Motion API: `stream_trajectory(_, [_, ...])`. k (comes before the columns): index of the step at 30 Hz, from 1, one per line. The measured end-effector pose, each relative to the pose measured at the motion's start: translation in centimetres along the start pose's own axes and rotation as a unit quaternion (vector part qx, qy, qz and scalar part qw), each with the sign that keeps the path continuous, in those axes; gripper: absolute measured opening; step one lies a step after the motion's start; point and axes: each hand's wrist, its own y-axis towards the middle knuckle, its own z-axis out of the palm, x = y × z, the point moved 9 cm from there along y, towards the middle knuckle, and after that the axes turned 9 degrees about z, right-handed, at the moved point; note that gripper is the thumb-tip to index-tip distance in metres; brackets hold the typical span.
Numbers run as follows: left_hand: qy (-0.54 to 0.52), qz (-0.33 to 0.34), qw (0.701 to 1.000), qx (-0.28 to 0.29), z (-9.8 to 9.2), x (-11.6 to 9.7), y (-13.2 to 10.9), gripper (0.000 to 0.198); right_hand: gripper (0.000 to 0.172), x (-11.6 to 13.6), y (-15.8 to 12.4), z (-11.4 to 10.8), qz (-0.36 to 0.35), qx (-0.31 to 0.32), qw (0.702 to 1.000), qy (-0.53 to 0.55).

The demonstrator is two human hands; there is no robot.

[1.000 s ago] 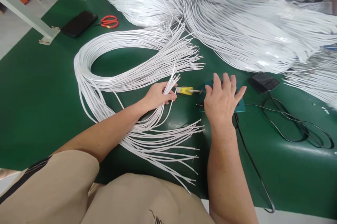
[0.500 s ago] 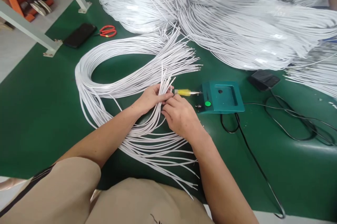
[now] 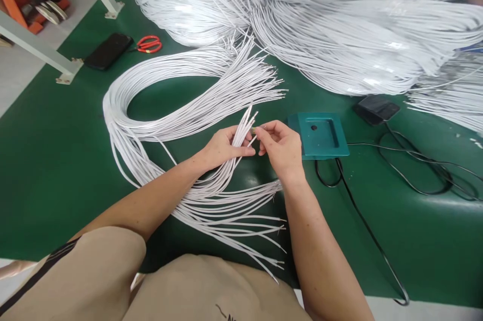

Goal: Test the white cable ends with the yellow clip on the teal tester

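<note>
My left hand (image 3: pixel 222 147) is closed around a bunch of thin white wires (image 3: pixel 241 132), their cut ends pointing up and away from me. Just right of it, my right hand (image 3: pixel 282 150) pinches at the end of one white wire (image 3: pixel 252 141); the fingertips partly hide the grip. Behind the right hand sits a teal device (image 3: pixel 343 147) with a recessed tray on top. Its left side, with the button and yellow-handled part, is mostly covered by that hand. More loose wire ends (image 3: pixel 241 225) fan out below my wrists.
A looped wire bundle (image 3: pixel 116 104) lies to the left, and large wire heaps (image 3: pixel 339 34) fill the back. Red-handled scissors (image 3: pixel 150 44) and a black phone-like item (image 3: pixel 108 51) lie at upper left. A black box (image 3: pixel 376 109) and cables (image 3: pixel 426 160) are at right.
My right hand has lifted and turned, its fingers now pinching near the wire ends and its back covering the device's left side. The left hand still holds the bunch, fanned slightly right.
</note>
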Motion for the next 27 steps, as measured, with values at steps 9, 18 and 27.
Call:
stream_trajectory(9, [-0.083, 0.029, 0.996, -0.029, 0.1, -0.4, 0.1, 0.027, 0.025, -0.2, -0.6, 0.8, -0.030, -0.026, 0.999, -0.002])
stream_trajectory(18, [-0.053, 0.036, 0.997, -0.038, -0.3, -0.7, -0.1, 0.028, 0.016, -1.5, -0.1, 1.1, 0.025, 0.003, 0.988, 0.150])
stream_trajectory(27, [-0.104, 0.045, 0.993, -0.043, 0.1, -1.2, -0.1, 0.029, 0.014, -2.6, 0.0, 3.0, 0.122, 0.132, 0.945, 0.274])
